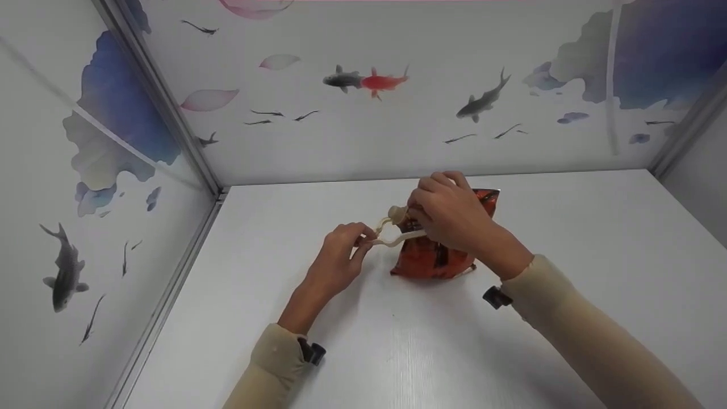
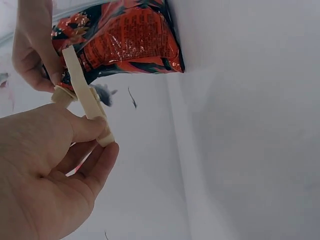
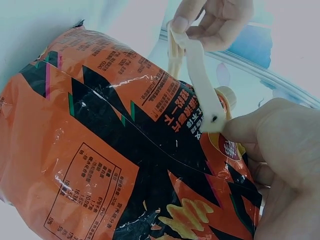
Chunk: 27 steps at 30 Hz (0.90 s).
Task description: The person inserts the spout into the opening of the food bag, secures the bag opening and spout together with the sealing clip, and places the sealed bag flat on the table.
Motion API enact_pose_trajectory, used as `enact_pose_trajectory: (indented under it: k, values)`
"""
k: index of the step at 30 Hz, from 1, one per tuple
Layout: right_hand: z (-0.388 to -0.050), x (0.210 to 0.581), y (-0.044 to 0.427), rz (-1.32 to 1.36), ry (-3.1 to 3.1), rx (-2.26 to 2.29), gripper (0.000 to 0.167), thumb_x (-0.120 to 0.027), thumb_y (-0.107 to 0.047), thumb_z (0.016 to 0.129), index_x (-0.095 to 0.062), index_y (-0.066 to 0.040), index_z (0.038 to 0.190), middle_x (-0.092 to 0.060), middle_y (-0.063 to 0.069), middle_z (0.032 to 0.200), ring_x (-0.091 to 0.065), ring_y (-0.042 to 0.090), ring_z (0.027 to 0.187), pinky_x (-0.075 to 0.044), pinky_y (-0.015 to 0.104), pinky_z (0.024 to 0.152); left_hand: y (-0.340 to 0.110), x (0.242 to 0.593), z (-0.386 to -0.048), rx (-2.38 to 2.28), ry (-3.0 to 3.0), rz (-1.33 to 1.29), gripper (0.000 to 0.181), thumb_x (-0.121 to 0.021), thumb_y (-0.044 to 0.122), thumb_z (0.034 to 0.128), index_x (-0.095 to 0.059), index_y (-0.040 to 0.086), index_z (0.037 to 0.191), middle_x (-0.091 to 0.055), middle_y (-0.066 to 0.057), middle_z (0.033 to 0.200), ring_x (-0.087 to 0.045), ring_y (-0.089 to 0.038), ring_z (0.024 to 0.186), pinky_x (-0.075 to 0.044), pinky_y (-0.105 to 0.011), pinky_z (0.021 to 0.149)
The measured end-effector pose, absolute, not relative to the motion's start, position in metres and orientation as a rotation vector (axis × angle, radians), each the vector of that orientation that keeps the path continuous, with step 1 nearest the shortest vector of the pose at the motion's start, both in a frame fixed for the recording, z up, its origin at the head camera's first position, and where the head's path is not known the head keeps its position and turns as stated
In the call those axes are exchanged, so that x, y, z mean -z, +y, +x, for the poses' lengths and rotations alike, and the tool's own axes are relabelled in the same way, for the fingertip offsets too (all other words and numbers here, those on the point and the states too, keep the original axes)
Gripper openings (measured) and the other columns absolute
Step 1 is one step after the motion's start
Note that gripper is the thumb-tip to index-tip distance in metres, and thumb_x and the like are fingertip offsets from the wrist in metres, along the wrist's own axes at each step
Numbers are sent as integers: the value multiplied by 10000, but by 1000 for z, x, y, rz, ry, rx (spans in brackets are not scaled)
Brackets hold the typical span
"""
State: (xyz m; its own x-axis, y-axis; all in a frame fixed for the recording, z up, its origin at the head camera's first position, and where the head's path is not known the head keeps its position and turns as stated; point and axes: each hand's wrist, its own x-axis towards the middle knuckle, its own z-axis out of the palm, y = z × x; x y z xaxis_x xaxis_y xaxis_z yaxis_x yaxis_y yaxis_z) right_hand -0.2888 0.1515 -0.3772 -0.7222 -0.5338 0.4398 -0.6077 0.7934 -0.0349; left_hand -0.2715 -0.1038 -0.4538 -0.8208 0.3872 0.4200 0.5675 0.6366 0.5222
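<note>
An orange and black snack bag [image 1: 421, 260] stands on the table with its printed side showing in the right wrist view. My right hand [image 1: 454, 216] grips its upper part, thumb on the near face and fingers mostly hidden behind. That thumb also touches one end of a cream-coloured strip [image 3: 199, 75], which has a dark spot there. With thumb and fingertips, my left hand [image 1: 342, 253] pinches the strip's far bend, left of the bag. The strip forms a loop between the hands. A short cream round piece [image 1: 397, 214] sits by the right fingertips; its kind is unclear.
The white table [image 1: 272, 227] lies under both hands. Behind it stands a white wall [image 1: 352, 142] printed with fish and petals, with another printed panel [image 1: 34, 170] to the left. A metal edge strip [image 1: 170, 301] runs along the table's left side.
</note>
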Motion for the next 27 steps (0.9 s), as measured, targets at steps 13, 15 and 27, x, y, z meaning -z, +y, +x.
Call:
enact_pose_trajectory:
  k: [13,15,27]
  values:
    - [-289,375,150,851,-2575,-249,74,-716,-158,1036,-772,-121,1005,-711,47,978,-652,303,1068,-447,592,1151,-84,451,-282,1086,-2568,-750,365,-702,93,1058,-622,108,1414,-751,-47,1271,-735,-172,1137,-621,-332,998]
    - [-289,374,151,848,-2581,-246,73,-715,-159,1035,-772,-125,1005,-711,46,977,-654,302,1056,-455,594,1144,-81,450,-282,1091,-2571,-750,374,-697,77,1058,-631,99,1425,-743,-54,1269,-724,-176,1147,-618,-321,1003]
    - [-291,374,152,845,-2588,-269,62,-738,-175,1017,-770,-123,1003,-691,42,960,-654,295,1048,-448,587,1146,-77,447,-280,1180,-2576,-736,323,-701,63,1052,-699,73,1375,-711,-75,1178,-686,-180,1101,-611,-334,1010]
